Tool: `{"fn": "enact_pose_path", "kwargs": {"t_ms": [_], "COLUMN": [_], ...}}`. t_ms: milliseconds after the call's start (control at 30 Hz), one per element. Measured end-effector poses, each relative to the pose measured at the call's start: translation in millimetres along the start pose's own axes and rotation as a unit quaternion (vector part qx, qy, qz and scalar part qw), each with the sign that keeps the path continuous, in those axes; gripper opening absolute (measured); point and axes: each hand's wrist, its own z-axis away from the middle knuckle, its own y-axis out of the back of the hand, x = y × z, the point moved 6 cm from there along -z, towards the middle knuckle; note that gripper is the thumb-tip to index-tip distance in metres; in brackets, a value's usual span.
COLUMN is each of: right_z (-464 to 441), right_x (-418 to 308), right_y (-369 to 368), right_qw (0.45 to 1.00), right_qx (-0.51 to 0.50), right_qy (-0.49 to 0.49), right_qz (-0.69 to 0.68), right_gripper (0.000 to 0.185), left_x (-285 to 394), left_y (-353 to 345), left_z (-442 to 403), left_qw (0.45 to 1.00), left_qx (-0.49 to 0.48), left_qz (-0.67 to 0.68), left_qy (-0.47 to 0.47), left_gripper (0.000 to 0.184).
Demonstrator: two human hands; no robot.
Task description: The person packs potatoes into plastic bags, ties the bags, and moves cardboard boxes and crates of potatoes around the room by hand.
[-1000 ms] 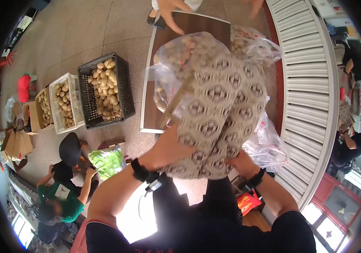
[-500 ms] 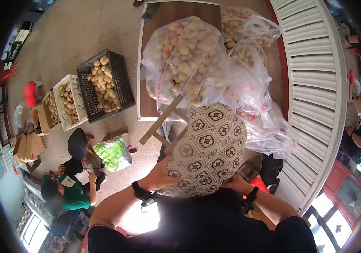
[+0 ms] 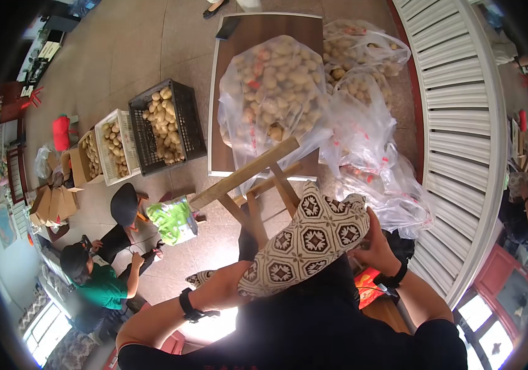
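A wooden stool (image 3: 247,171) with a brown-and-cream patterned cushion cover (image 3: 306,242) is tipped in front of my body, its legs and crossbars pointing away from me. My left hand (image 3: 224,283) holds the cushion's near left side; its fingers are mostly hidden behind the cover. At the right end, my right hand (image 3: 376,248) grips the cushion's edge, fingers curled round it. Another bit of the same patterned fabric shows beyond my left wrist. Past the legs, a large clear bag of potatoes (image 3: 270,92) rests on a brown board (image 3: 239,46) with a pale edge.
More bagged potatoes (image 3: 362,52) lie right of the board, beside a white radiator (image 3: 452,105). Left stand a black crate (image 3: 193,132) and a white crate (image 3: 129,145) of potatoes. A person in a green top (image 3: 106,288) sits at lower left, near a green bag (image 3: 174,222).
The stool has tilted, bringing more legs and crossbars into view and foreshortening its cushion. My right hand has risen along the cushion's edge; my left hand has slid lower. A foot appears at the top.
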Motion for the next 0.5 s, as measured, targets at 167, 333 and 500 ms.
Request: {"fn": "enact_pose_path", "kwargs": {"t_ms": [167,333,500], "right_z": [-1,-2,20], "right_x": [-12,-8,9], "right_y": [16,50,99], "right_qw": [0.996,0.989,0.973], "right_qx": [0.037,0.136,0.200], "right_qy": [0.021,0.044,-0.002], "right_qz": [-0.072,-0.028,-0.114], "right_gripper": [0.106,0.076,0.075], "left_x": [18,49,56], "left_y": [-10,-12,-23], "left_z": [-17,-76,-140], "left_qw": [1.000,0.995,0.984], "left_qx": [0.008,-0.022,-0.065], "left_qz": [-0.008,-0.020,-0.074], "left_qy": [-0.029,-0.099,-0.148], "left_gripper": [0.052,0.043,0.047]}}
